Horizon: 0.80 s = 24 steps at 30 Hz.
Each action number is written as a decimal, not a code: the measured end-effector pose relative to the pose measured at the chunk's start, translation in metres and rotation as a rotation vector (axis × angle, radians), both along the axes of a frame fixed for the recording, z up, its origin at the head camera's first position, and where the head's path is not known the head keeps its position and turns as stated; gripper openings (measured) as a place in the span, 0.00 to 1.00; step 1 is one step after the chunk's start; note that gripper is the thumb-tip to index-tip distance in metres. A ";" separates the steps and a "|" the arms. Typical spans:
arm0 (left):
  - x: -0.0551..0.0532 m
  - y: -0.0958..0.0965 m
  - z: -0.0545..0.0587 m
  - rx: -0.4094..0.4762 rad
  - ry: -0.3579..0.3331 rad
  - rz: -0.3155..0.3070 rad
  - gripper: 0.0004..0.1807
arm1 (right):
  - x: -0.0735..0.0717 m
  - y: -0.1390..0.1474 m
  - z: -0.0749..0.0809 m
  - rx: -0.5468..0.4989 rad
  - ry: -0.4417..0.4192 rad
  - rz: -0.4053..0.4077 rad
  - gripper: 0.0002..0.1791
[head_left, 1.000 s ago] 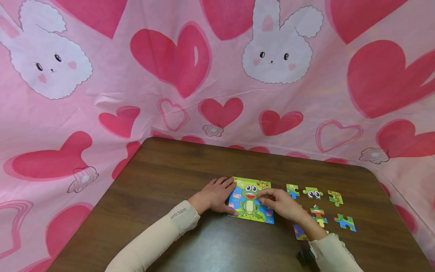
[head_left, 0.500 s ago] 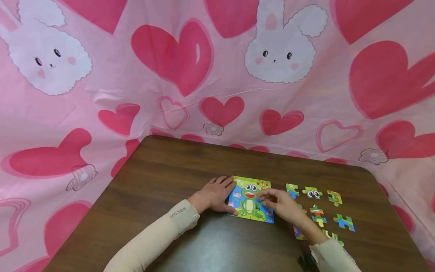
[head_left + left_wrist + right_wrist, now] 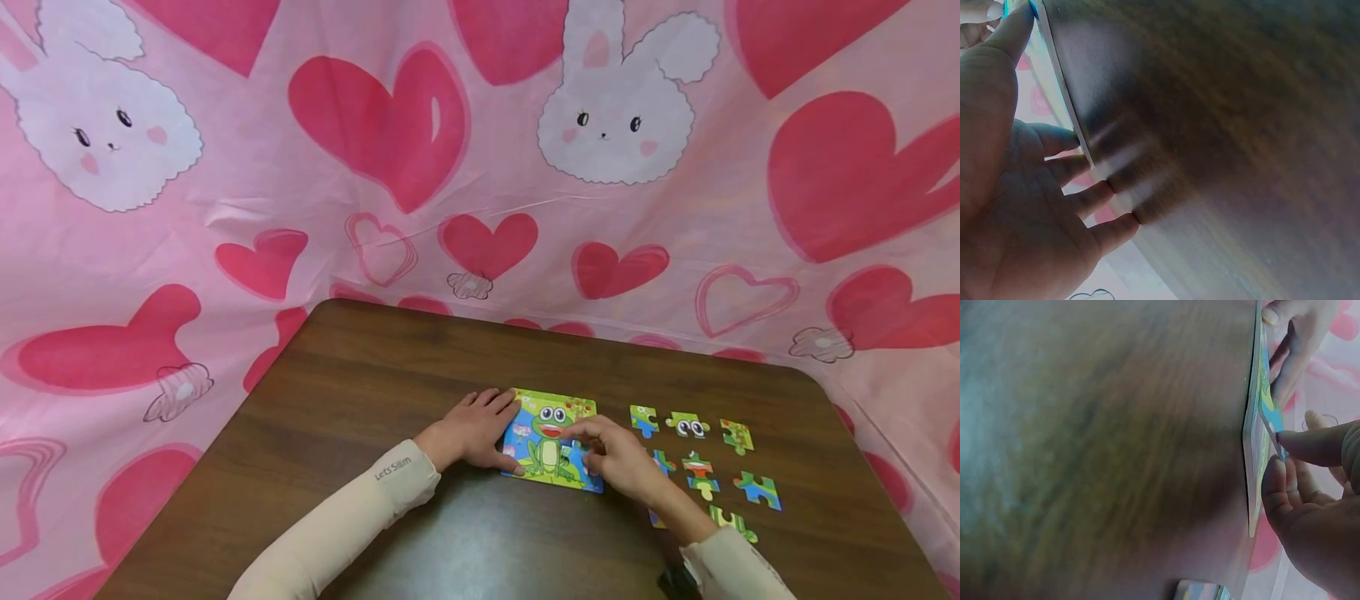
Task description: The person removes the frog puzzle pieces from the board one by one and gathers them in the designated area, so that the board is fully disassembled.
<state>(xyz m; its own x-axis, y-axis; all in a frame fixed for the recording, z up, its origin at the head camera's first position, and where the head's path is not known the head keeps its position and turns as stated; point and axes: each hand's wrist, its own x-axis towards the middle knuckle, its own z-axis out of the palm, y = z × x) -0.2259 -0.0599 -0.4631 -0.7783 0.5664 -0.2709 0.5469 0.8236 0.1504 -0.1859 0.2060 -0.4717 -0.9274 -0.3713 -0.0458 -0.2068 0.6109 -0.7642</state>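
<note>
A square frog jigsaw puzzle in its board (image 3: 555, 397) lies on the brown table. My left hand (image 3: 474, 428) rests along the board's left side, fingers spread and nearly straight, with the thumb on its lower left corner. At the right half of the puzzle, my right hand (image 3: 618, 457) pinches a blue puzzle piece (image 3: 576, 455) between thumb and fingers. In the right wrist view this puzzle piece (image 3: 1271, 415) tilts up from the board (image 3: 1249, 462), its near edge raised. The left hand (image 3: 1300, 331) shows at the far end of the board there.
Several loose puzzle pieces lie in rows right of the board, among them a piece with frog eyes (image 3: 689, 425) and a blue-green piece (image 3: 759, 490). My right forearm covers some of them. A pink curtain (image 3: 495, 125) with hearts and rabbits hangs behind the table.
The right hand's fingers have drawn in at the puzzle's right half, and a blue piece there has tilted up out of the picture. The left hand has stayed in place.
</note>
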 end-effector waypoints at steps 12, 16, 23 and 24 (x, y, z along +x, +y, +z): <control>0.001 0.000 0.000 0.002 0.001 0.001 0.58 | 0.001 0.000 0.001 0.003 -0.043 0.008 0.23; 0.001 0.000 0.001 -0.007 0.002 0.003 0.58 | 0.000 0.000 0.001 0.012 -0.054 0.028 0.20; 0.001 0.001 0.001 -0.016 0.002 0.007 0.58 | -0.001 0.002 0.002 -0.118 -0.139 0.030 0.20; 0.001 0.001 0.001 -0.018 0.004 0.006 0.58 | -0.001 0.004 0.002 -0.155 -0.153 0.025 0.20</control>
